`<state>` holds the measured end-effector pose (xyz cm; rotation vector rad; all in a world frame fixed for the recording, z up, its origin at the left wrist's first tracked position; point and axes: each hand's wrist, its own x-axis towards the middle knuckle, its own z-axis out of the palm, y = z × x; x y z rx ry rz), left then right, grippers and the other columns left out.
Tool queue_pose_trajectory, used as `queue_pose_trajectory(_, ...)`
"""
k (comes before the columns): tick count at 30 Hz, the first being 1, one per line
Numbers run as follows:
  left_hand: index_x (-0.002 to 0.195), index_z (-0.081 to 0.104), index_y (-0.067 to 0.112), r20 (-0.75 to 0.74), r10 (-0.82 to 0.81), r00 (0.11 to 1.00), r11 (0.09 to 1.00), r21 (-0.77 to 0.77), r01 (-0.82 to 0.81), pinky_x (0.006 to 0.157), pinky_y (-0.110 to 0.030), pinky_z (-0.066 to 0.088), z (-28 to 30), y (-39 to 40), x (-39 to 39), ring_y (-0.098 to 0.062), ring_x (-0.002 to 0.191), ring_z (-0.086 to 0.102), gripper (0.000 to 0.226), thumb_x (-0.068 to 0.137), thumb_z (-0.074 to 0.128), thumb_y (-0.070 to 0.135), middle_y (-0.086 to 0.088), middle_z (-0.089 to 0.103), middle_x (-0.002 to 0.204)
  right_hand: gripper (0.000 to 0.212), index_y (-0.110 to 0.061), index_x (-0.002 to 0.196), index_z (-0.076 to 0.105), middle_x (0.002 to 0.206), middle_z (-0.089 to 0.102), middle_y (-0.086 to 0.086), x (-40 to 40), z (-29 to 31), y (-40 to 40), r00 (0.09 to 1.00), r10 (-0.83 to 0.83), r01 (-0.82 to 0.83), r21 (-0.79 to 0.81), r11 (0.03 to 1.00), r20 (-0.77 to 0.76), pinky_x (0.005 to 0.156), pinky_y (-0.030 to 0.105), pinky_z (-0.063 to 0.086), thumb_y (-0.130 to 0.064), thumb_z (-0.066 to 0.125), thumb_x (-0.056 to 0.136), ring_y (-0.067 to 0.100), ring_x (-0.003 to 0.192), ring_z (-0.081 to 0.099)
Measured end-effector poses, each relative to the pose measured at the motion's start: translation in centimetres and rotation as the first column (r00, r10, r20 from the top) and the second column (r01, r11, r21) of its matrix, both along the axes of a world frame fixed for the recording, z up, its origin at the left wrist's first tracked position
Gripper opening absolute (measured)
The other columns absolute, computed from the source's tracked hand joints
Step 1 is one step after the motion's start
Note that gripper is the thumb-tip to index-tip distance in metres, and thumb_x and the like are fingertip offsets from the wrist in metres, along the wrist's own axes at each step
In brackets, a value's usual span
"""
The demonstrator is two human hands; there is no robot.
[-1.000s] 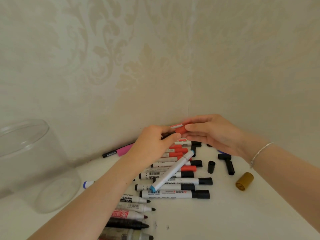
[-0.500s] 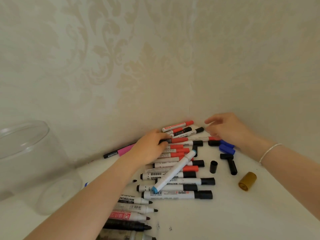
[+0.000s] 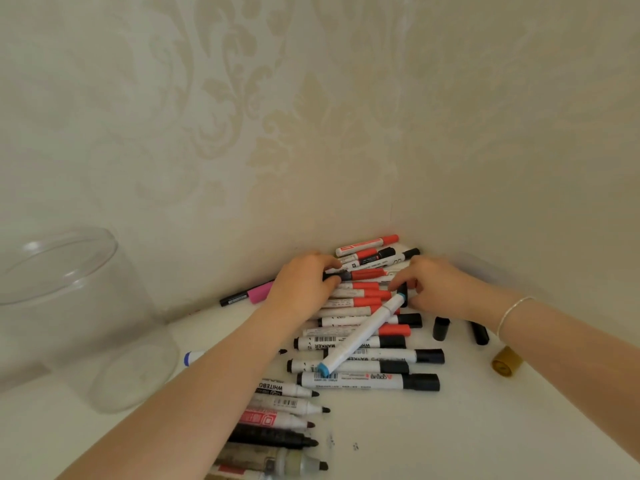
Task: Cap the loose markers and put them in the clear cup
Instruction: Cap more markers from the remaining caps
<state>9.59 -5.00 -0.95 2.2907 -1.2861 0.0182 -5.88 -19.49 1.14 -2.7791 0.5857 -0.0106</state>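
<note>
One clear plastic cup [image 3: 83, 317] stood at the far left of the white tabletop [image 3: 450, 427]; nothing showed inside it. Right of it, well apart, lay the heap of red- and black-capped markers [image 3: 360, 341], a white marker with a blue end [image 3: 360, 334] slanted across them. Uncapped markers [image 3: 291, 407] lay nearest, partly under the left forearm. A loose black cap [image 3: 441, 328] and a gold cap [image 3: 506, 361] sat to the right. The left hand [image 3: 304, 285] curled its fingers round a dark-tipped marker in the heap. The right hand [image 3: 436, 289], which half a second earlier hovered farther back, had dropped onto the pile, fingers bent; whether it gripped anything I cannot tell.
</note>
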Motion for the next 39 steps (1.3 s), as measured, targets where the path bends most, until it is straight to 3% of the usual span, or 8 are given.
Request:
queue_pose_trajectory(6,0.106,0.07,0.02,-0.126,-0.016,0.992,0.999,-0.029,0.012,0.084,-0.026,0.047,1.4,2.9,1.1,-0.011,0.087,0.058,0.022,0.088,0.062,0.011,0.002,0.063,0.096,0.015,-0.018,0.1,0.07,0.082,0.053,-0.007,0.1,-0.3,-0.5,0.995,-0.094,0.091,-0.098,0.991,-0.033,0.066,0.021,0.042,-0.019,0.061,0.088,0.013,0.076,0.053)
queue_pose_trajectory(12,0.094,0.073,0.025,-0.181,-0.032,0.983,0.971,0.227,0.073,0.072,-0.018,0.041,3.8,7.4,1.8,-0.002,0.08,0.056,0.01,0.088,0.066,0.021,0.018,0.059,0.083,0.012,-0.013,0.098,0.059,0.08,0.05,0.001,0.2,2.1,0.6,0.963,-0.27,0.263,-0.309,0.914,0.022,0.061,0.028,0.045,-0.015,0.056,0.087,0.02,0.074,0.055)
queue_pose_trajectory(16,0.102,0.07,0.028,-0.205,-0.013,0.979,0.914,0.393,0.095,0.088,-0.021,0.042,4.6,9.8,1.7,-0.005,0.095,0.058,0.015,0.087,0.066,0.029,0.017,0.06,0.096,0.013,-0.022,0.099,0.061,0.088,0.062,0.003,1.2,3.5,3.7,0.955,-0.183,0.194,-0.024,0.981,0.235,0.063,0.03,0.05,-0.017,0.059,0.087,0.02,0.073,0.057)
queue_pose_trajectory(20,0.106,0.069,0.027,-0.159,0.003,0.987,0.837,0.541,0.084,0.081,-0.02,0.045,3.9,11.2,1.5,-0.004,0.092,0.057,0.027,0.08,0.073,0.031,0.015,0.061,0.1,0.015,-0.027,0.102,0.064,0.081,0.062,-0.003,2.2,4.1,8.2,0.959,-0.094,0.012,0.293,0.956,0.267,0.055,0.021,0.043,-0.019,0.059,0.09,0.01,0.059,0.049)
queue_pose_trajectory(24,0.101,0.071,0.023,-0.133,0.012,0.991,0.862,0.503,0.057,0.082,-0.024,0.05,2.7,11.9,1.2,-0.009,0.093,0.061,0.024,0.077,0.076,0.025,0.008,0.068,0.103,0.017,-0.022,0.103,0.066,0.084,0.063,0.005,2.9,3.6,10.8,0.96,-0.11,-0.045,0.529,0.848,0.257,0.08,0.036,0.055,-0.014,0.054,0.093,0.017,0.074,0.057)
queue_pose_trajectory(28,0.098,0.072,0.024,-0.119,0.0,0.993,0.896,0.441,0.053,0.069,-0.019,0.044,2.4,12.3,1.0,-0.007,0.088,0.059,0.02,0.077,0.074,0.023,0.011,0.065,0.094,0.017,-0.023,0.104,0.064,0.081,0.061,0.002,3.0,2.9,11.2,0.957,-0.161,-0.017,0.6,0.8,0.241,0.072,0.026,0.057,-0.013,0.052,0.095,0.013,0.068,0.061)
queue_pose_trajectory(35,0.095,0.064,0.028,-0.103,-0.026,0.994,0.919,0.389,0.064,0.078,-0.027,0.05,1.8,11.9,0.9,-0.009,0.086,0.06,0.011,0.086,0.065,0.034,0.007,0.066,0.1,0.017,-0.022,0.106,0.06,0.078,0.06,0.0,1.9,2.0,8.9,0.847,-0.398,0.289,0.322,0.901,0.353,0.054,0.026,0.048,-0.017,0.049,0.093,0.015,0.063,0.056)
queue_pose_trajectory(39,0.109,0.05,0.024,-0.14,-0.054,0.989,0.998,0.018,0.057,0.055,-0.024,0.046,2.6,10.8,-0.2,-0.011,0.062,0.055,0.014,0.1,0.043,0.032,0.001,0.066,0.092,0.016,-0.015,0.099,0.059,0.079,0.059,0.002,-0.5,1.8,5.2,0.855,-0.484,0.495,-0.016,0.869,0.189,0.066,0.032,0.051,-0.019,0.047,0.09,0.021,0.074,0.059)
